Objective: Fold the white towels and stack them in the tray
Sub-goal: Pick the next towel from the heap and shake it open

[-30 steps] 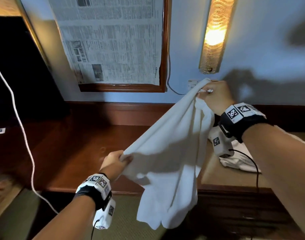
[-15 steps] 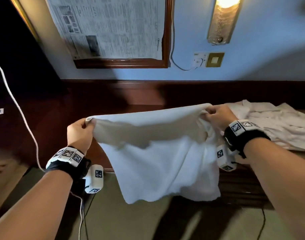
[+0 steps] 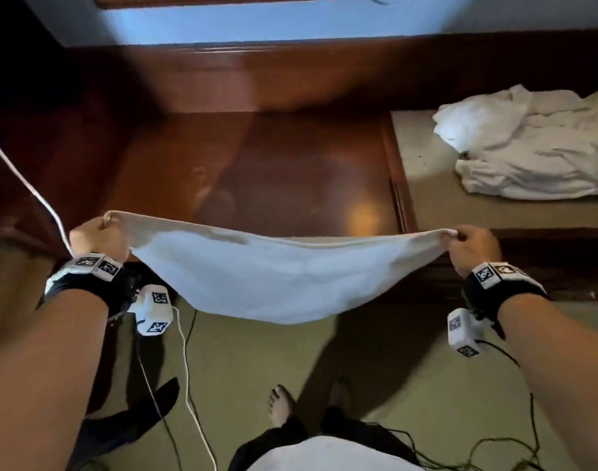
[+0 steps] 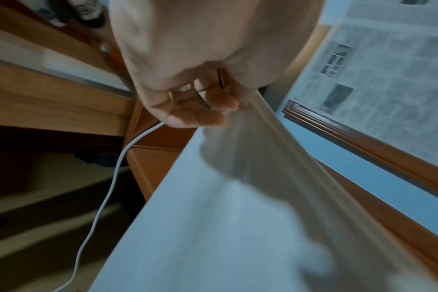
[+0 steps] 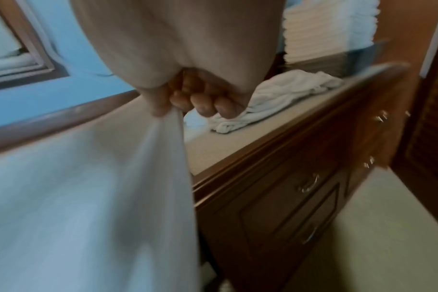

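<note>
Now the left hand (image 3: 98,237) and right hand (image 3: 472,248) each pinch a top corner of the white cloth towel (image 3: 273,277), fingers curled tight, stretching it above the dark wooden worktop (image 3: 256,164). Ideally the edge stays taut and level, laid flat before folding, away from the crumpled white towels (image 3: 535,147).

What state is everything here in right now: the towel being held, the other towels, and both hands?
Held towel: unfolded, stretched between both hands, middle sagging.
Left hand: grips one top corner.
Right hand: pinches the other top corner.
Loose towels: crumpled, unfolded on the counter.
Folded stack: piled neatly behind the loose towels.
Drawers: closed.
</note>
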Demonstrator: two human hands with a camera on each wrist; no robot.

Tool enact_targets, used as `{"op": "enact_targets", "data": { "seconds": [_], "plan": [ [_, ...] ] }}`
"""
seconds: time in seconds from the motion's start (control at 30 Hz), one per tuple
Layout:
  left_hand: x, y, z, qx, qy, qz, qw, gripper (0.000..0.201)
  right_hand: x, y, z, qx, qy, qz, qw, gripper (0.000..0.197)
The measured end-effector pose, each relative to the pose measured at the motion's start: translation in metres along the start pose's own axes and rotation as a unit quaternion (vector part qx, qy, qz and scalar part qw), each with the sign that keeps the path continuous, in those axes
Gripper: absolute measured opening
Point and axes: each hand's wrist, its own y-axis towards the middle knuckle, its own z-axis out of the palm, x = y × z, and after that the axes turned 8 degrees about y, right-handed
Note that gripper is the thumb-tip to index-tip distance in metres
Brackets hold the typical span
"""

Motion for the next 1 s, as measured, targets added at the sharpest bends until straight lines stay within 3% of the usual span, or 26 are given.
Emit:
{"op": "enact_targets", "data": {
  "seconds": [0.13,0.23,0.33,0.4,0.5,0.57,0.73,0.9,1.0],
  "plan": [
    [-0.002,0.011,-0.011,-0.054,-0.102,-0.025,0.993,0.031,0.03,-0.012,-0.002,-0.153,0.11,-0.022,0.982,0.025],
    [-0.012,0.013,-0.014,-0.083,-0.19,-0.048,0.977,0.039,0.057,-0.008,0.002,-0.166,0.165,-0.017,0.972,0.03],
    [-0.012,0.015,-0.008,-0.035,-0.296,-0.094,0.95,0.028,0.076,-0.009,0.01,-0.175,0.228,0.037,0.957,0.036],
    [-0.018,0.019,-0.006,-0.018,-0.362,-0.122,0.924,0.033,0.082,-0.001,0.017,-0.203,0.26,0.05,0.943,0.032],
    [-0.042,0.032,-0.008,-0.019,-0.445,-0.118,0.888,0.041,0.056,0.07,0.039,-0.254,0.348,0.059,0.901,0.04],
    [-0.06,0.05,-0.012,-0.019,-0.481,-0.105,0.87,0.043,0.06,0.108,0.047,-0.284,0.39,0.083,0.872,0.034],
    [-0.099,0.113,-0.006,-0.017,-0.533,-0.119,0.838,0.046,0.154,0.089,0.033,-0.269,0.488,0.07,0.828,0.008],
    [-0.146,0.156,0.021,-0.034,-0.545,-0.12,0.829,0.044,0.224,0.116,0.042,-0.231,0.578,0.069,0.78,0.024],
    [-0.182,0.181,0.047,-0.028,-0.532,-0.097,0.841,0.041,0.244,0.169,0.057,-0.219,0.571,0.067,0.788,0.024]
  ]
}}
